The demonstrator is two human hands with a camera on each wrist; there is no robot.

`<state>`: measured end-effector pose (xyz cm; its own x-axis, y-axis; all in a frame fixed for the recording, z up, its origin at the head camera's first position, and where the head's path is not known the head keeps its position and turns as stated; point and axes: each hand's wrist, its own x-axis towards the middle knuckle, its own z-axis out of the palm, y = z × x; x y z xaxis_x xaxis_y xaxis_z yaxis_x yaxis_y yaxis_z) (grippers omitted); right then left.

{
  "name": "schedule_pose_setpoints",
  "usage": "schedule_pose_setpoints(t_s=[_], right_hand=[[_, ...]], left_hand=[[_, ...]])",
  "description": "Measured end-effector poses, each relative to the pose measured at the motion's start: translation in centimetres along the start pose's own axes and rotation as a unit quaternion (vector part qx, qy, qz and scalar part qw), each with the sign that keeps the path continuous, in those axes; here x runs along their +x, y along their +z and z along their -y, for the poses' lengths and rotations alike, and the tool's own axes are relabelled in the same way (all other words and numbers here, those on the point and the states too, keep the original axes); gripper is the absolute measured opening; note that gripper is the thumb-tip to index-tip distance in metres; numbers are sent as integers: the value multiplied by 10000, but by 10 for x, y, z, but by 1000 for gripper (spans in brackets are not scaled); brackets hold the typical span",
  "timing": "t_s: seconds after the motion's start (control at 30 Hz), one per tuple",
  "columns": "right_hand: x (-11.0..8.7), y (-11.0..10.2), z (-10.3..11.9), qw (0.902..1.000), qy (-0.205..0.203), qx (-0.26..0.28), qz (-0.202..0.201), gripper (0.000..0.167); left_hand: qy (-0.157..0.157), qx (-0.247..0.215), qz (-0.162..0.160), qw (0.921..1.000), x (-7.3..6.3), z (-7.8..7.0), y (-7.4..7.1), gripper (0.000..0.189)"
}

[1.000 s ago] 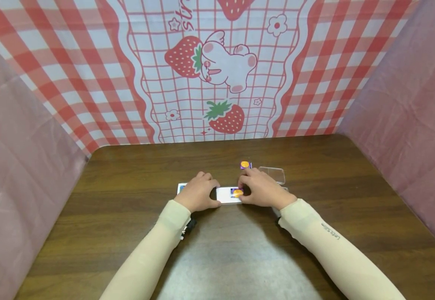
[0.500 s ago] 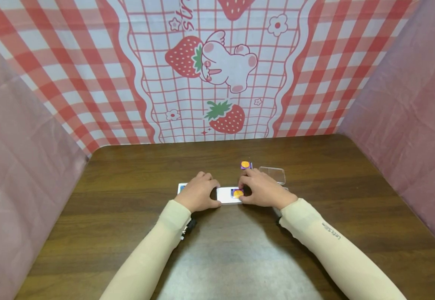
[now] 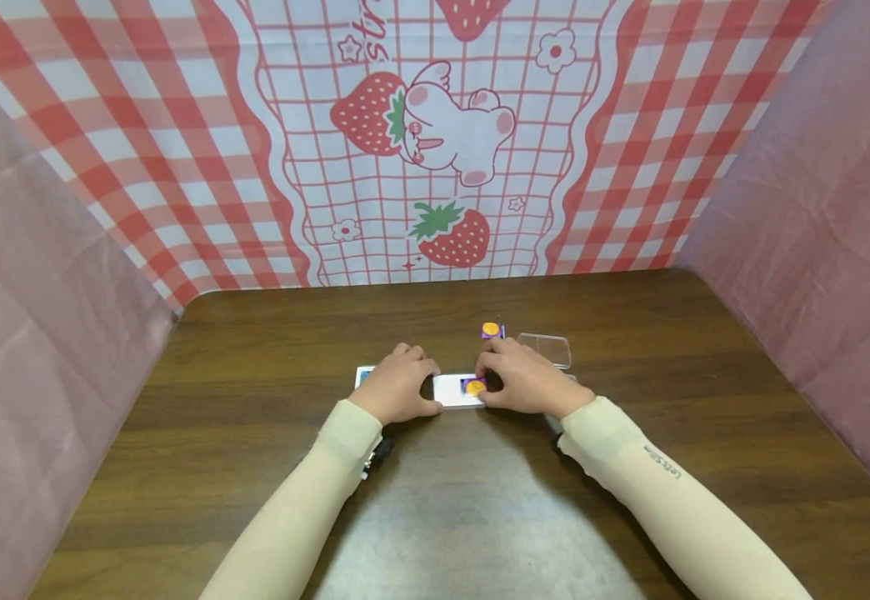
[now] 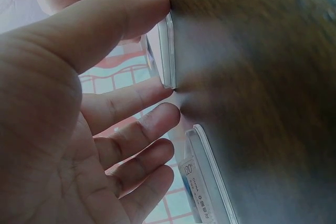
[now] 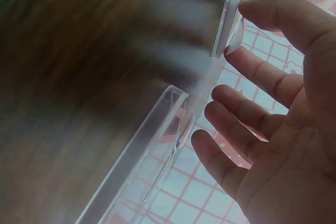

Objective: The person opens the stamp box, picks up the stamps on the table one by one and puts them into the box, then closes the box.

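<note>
A flat clear case with a white insert (image 3: 446, 392) lies on the table between the hands. My left hand (image 3: 399, 385) holds its left end, thumb (image 4: 152, 11) on the near edge and index fingertip at the far corner; the other fingers are spread. Over the case's right part is a purple postage stamp with an orange disc (image 3: 474, 387). My right hand (image 3: 528, 379) pinches this stamp between thumb and index finger, and its perforated edge (image 5: 237, 38) shows by the index fingertip. Its other fingers extend loosely.
Left of the case, a second cased stamp (image 4: 197, 187) printed "CHINA" is partly hidden by my left hand. Behind my right hand lie another orange-and-purple stamp (image 3: 491, 330) and a clear plastic lid or box (image 3: 546, 348). Checked cloth (image 3: 435, 142) hangs behind the table.
Both hands stay in place at the case. The orange stamp shifts only very slightly under the right fingertips.
</note>
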<state>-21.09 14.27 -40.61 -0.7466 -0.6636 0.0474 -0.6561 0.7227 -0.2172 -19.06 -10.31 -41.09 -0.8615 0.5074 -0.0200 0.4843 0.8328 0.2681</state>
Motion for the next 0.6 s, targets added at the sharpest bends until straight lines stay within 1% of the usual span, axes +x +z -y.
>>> schedule_pose_setpoints(t_s=[0.37, 0.6], right_hand=[[1, 0, 0, 10000, -69, -1, -41, 22], [1, 1, 0, 10000, -89, -18, -33, 25]], left_hand=[[26, -39, -2, 10000, -1, -1, -1, 54], [31, -65, 1, 10000, -1, -1, -1, 54]])
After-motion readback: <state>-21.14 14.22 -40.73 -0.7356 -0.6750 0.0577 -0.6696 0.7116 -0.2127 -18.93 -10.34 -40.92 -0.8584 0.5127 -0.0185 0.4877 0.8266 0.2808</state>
